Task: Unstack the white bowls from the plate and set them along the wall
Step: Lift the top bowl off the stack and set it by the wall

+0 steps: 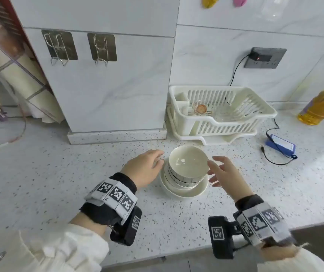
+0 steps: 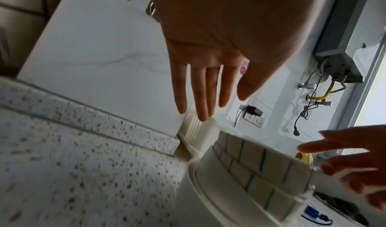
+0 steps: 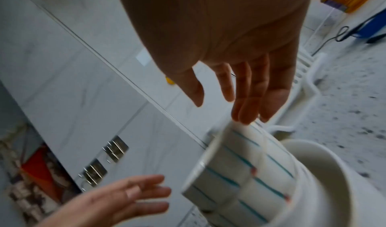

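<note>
Both hands' grip wide, left hand [image 1: 144,168], right hand [image 1: 223,172] flanking stacked bowls [image 1: 187,165], not holding.

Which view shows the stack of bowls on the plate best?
The head view: the whole bowl stack and plate show between both hands. The wrist views show only blurred, cropped side walls.

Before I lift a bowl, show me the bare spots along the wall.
Free: the counter at the foot of the wall panel, left of the rack and behind the left hand. Crowded: right of the bowls, where the rack, cable and blue device sit.
</note>
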The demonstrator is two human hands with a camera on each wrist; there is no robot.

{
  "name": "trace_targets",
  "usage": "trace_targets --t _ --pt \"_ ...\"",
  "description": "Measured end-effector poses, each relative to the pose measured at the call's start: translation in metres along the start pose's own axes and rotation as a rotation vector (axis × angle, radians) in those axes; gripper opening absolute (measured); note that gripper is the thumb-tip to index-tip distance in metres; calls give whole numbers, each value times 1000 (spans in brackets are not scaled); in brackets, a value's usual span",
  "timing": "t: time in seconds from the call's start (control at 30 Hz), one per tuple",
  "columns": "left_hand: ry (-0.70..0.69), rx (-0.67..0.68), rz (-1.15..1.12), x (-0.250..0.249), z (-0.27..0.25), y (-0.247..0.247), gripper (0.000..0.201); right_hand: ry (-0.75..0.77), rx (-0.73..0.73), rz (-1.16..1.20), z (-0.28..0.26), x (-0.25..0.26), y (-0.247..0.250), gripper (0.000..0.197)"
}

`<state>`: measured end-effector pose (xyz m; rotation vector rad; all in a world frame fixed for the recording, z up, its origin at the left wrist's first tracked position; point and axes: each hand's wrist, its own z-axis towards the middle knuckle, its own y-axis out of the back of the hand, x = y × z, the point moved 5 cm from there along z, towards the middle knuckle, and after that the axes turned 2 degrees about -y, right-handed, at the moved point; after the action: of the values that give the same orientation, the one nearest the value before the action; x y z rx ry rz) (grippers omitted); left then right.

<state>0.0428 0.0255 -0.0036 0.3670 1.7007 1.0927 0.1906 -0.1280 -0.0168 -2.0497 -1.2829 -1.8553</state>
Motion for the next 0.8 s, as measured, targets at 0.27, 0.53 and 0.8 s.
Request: trace_targets --t 0.27,0.53,0.8 --pt "19 69 -177 14 28 -41 43 -108 -13 -139 22 -17 -20 35" --pt "-11 53 -223 18 37 -39 36 24 -148 -330 10 -2 -19 42" --pt "16 -78 -422 49 32 9 34 234 -190 -281 -6 66 -61 35"
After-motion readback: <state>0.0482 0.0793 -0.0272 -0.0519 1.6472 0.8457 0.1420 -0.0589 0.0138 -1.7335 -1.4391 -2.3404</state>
